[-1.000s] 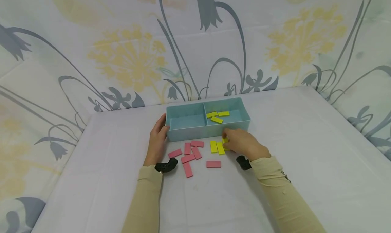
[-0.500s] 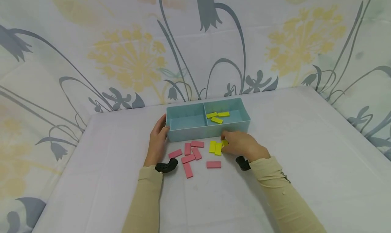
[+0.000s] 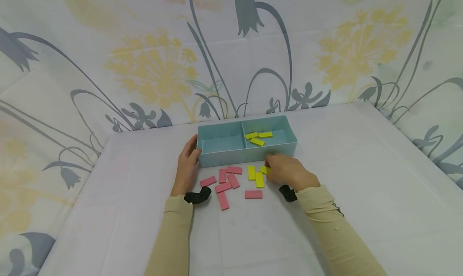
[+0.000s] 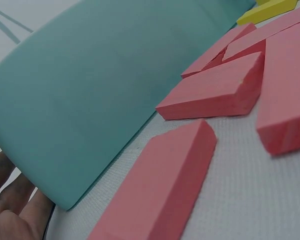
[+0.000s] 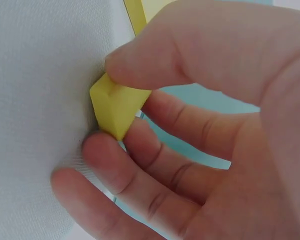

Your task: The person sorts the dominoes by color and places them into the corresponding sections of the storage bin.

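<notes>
My right hand [image 3: 289,171] pinches a yellow block [image 5: 112,105] between thumb and fingers, low over the cloth in front of the box. Left of it lie two loose yellow blocks, one nearer the box [image 3: 251,173] and one closer to me [image 3: 259,180]. The light-blue two-compartment box [image 3: 224,159] has its left end held by my left hand [image 3: 185,169], thumb at the front corner and fingers along the outer side. Several yellow blocks [image 3: 257,142] rest in its right compartment; the left compartment shows bare. In the left wrist view, pink blocks [image 4: 155,185] lie before the box wall.
Several pink blocks [image 3: 223,187] are scattered in front of the box's left half, some touching. A single pink block [image 3: 253,194] lies apart, nearer me. White cloth covers the table [image 3: 361,179]; a patterned curtain [image 3: 224,46] stands behind.
The two loose yellow blocks have shifted, one sliding slightly toward me. The yellow block at my right fingers has turned more sideways. My left hand and the box stay put.
</notes>
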The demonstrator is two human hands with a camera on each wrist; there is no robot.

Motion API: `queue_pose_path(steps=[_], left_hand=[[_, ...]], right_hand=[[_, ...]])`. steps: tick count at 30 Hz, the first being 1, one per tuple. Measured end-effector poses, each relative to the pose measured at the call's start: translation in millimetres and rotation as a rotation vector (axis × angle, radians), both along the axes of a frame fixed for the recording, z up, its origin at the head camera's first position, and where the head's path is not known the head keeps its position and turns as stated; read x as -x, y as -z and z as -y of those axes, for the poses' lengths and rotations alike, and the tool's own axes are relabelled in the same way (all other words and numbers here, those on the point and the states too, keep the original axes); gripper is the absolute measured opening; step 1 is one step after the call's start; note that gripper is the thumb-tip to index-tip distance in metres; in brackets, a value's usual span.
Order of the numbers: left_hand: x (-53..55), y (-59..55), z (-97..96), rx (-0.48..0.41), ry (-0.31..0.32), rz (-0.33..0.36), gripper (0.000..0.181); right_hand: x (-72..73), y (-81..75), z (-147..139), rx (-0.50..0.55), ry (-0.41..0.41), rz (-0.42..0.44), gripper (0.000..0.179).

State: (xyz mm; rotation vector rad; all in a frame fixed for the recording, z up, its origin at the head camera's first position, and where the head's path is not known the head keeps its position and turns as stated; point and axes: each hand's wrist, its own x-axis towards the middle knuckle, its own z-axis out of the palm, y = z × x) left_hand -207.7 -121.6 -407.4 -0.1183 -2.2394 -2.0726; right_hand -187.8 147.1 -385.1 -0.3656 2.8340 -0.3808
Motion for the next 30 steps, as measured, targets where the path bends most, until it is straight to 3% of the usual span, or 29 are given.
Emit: queue_pose_path(steps=[14,24,30], left_hand=[[-1.1,-1.7,-0.7,0.011,-0.003,0.013,0.049],[-1.8,0.8,0.5,-0.010,-0.010,0.022,0.048],[-0.5,0.0,0.2,-0.011,-0.010,0.010,0.048]], right_hand=[[-0.4,-2.9,-4.1,0.089,-0.036,-0.006,0.014],[0.0,-7.0,-3.7,0.132,-0.082,0.037,0.018],[3.2,-8.9,-6.0,0.167,-0.109,0.012,0.019]])
